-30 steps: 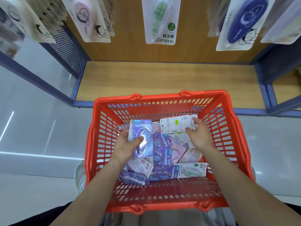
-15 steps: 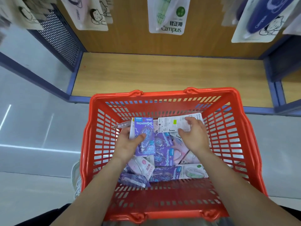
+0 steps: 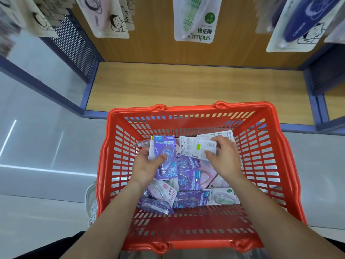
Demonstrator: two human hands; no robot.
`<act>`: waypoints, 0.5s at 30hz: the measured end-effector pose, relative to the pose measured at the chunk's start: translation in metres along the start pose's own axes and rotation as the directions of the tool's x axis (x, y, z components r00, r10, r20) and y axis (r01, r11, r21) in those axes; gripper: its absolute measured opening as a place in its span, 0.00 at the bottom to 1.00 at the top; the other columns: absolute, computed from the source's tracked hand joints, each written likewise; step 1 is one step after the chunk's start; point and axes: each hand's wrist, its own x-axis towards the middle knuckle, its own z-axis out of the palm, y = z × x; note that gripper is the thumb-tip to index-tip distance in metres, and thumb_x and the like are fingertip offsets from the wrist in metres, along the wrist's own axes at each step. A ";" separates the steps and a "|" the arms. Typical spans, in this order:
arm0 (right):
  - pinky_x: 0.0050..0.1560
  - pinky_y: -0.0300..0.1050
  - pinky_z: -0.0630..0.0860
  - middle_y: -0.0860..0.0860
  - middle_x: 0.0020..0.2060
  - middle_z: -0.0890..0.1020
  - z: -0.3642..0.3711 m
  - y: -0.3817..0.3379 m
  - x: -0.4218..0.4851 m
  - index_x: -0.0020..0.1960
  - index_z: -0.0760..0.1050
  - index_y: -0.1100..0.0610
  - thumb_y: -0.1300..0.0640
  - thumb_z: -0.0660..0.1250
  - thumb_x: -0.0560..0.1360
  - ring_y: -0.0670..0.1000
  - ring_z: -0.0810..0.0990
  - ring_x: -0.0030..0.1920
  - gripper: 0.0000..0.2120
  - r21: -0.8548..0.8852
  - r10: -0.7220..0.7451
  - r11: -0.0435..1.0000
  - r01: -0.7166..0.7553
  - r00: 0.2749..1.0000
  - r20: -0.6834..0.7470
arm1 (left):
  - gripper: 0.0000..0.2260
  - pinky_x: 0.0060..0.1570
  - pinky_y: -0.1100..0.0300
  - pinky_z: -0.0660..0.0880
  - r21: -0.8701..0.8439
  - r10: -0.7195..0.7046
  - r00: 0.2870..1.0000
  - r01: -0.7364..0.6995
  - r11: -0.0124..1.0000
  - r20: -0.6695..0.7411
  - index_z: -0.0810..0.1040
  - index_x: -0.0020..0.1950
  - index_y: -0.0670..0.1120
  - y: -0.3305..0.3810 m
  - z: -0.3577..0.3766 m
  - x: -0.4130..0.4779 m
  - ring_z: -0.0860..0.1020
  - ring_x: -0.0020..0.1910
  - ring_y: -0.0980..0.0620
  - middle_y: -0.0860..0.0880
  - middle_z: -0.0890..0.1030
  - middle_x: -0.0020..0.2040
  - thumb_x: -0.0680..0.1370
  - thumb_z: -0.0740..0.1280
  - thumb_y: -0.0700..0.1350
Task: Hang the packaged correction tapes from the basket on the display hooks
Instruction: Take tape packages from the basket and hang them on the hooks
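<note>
A red plastic basket point(image 3: 291, 184) sits in front of me and holds several packaged correction tapes point(image 3: 188, 180), mostly purple and pink. My left hand point(image 3: 147, 169) grips a purple Campus pack point(image 3: 167, 156) with the thumb across its front. My right hand point(image 3: 223, 157) pinches a white pack point(image 3: 196, 148) that lies back side up, its fingers curled over the top edge. Both hands are inside the basket. More packs hang from display hooks above, among them a green-and-white Campus pack point(image 3: 196, 21).
A bare wooden shelf point(image 3: 196, 88) with a blue frame lies just beyond the basket, under the hanging packs. A perforated blue side panel point(image 3: 74, 45) stands at the left. Grey floor spreads to the left. A shoe point(image 3: 91, 200) shows beside the basket's left wall.
My right hand has moved onto the white pack and closed its fingers on it. My left hand keeps hold of the purple pack. The view has tilted down slightly.
</note>
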 end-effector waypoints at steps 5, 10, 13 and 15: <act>0.47 0.34 0.71 0.48 0.43 0.78 -0.008 -0.018 -0.025 0.41 0.79 0.56 0.50 0.73 0.77 0.46 0.79 0.42 0.11 0.335 -0.025 0.937 -0.095 0.941 0.337 | 0.13 0.35 0.62 0.81 0.017 -0.014 1.000 0.015 1.000 -0.017 0.78 0.58 0.44 -0.001 0.000 0.001 0.86 0.41 0.55 0.49 0.86 0.48 0.76 0.75 0.43; 0.48 0.47 0.79 0.52 0.41 0.86 0.014 -0.030 -0.015 0.50 0.79 0.56 0.65 0.67 0.80 0.52 0.84 0.40 0.06 0.405 0.040 0.865 -0.298 0.844 0.535 | 0.13 0.35 0.64 0.81 -0.002 0.005 1.000 -0.005 1.000 -0.003 0.78 0.59 0.44 -0.003 -0.003 -0.003 0.86 0.40 0.57 0.51 0.86 0.48 0.77 0.75 0.42; 0.44 0.43 0.75 0.51 0.44 0.78 0.029 -0.033 -0.015 0.53 0.75 0.53 0.61 0.73 0.76 0.49 0.78 0.39 0.09 0.240 0.059 0.946 -0.217 0.845 0.531 | 0.11 0.40 0.62 0.81 0.025 0.019 1.000 -0.019 1.000 -0.006 0.78 0.56 0.48 -0.004 -0.004 -0.002 0.86 0.42 0.59 0.55 0.86 0.46 0.76 0.76 0.43; 0.46 0.44 0.72 0.53 0.52 0.73 0.033 -0.035 -0.011 0.59 0.73 0.52 0.57 0.77 0.74 0.50 0.76 0.44 0.18 0.170 0.092 0.966 -0.197 0.870 0.485 | 0.10 0.40 0.62 0.81 0.019 0.016 1.000 -0.016 1.000 -0.002 0.77 0.53 0.51 -0.004 -0.005 -0.002 0.86 0.42 0.59 0.55 0.86 0.47 0.76 0.76 0.43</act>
